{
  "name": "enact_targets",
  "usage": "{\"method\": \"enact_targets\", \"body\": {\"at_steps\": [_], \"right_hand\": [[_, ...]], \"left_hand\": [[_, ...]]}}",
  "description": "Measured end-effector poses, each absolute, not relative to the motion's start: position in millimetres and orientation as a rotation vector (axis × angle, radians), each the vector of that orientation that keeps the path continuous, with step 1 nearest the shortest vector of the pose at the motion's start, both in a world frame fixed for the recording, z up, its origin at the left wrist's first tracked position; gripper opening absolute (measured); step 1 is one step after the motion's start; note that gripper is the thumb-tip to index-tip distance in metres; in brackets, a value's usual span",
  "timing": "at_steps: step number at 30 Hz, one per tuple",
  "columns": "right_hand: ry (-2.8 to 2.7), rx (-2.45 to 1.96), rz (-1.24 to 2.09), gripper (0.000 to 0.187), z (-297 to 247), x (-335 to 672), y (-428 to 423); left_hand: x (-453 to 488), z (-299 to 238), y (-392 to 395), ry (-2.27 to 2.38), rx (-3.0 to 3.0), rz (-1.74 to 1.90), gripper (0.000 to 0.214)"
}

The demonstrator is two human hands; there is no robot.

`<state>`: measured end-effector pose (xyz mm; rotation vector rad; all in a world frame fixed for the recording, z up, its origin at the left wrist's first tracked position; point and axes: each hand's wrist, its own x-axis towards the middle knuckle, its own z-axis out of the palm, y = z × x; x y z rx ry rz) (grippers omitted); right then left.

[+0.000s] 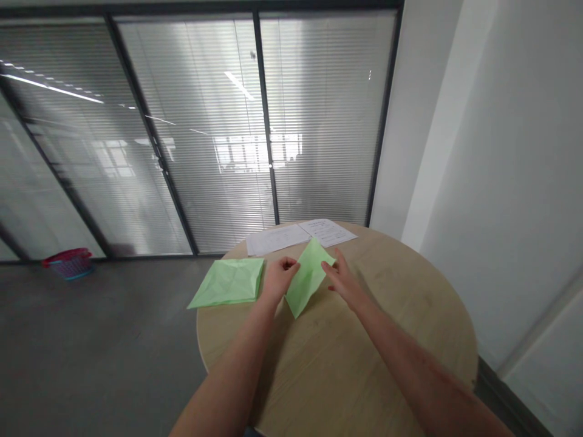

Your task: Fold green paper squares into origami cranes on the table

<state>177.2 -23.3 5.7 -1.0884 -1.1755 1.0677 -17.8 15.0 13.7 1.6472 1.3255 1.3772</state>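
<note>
Head view: below frame centre, our left grip pinches a tilted green paper sheet; our right grip holds its right corner over the surface.

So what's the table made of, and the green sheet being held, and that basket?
Table: probably wood or wood-look laminate, matt, with faint grain.
Green sheet: likely matt paper, thin with straight edges.
Basket: perhaps plastic, going by its bright red and blue; too small to judge its finish.
</note>
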Motion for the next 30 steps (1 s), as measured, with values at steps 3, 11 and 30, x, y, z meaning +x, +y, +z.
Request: {"method": "enact_targets", "body": {"at_steps": [3,11,30], "right_hand": [[-1.182,-1.027,1.002,0.092,6.4,172.6,-26.2],[-0.908,-0.881,1.399,0.047,-3.4,194.8,-10.3],[-0.714,-0.743,1.315,0.031,2.7,200.0,-3.6]], "left_hand": [[-16.1,24.2,6.8,1.164,1.539,1.405,0.016],[-46.0,44.8,1.7,0.814,1.072,1.212,0.033],[-45.9,34.6,14.8,0.853,1.022,1.388,0.059]]}}
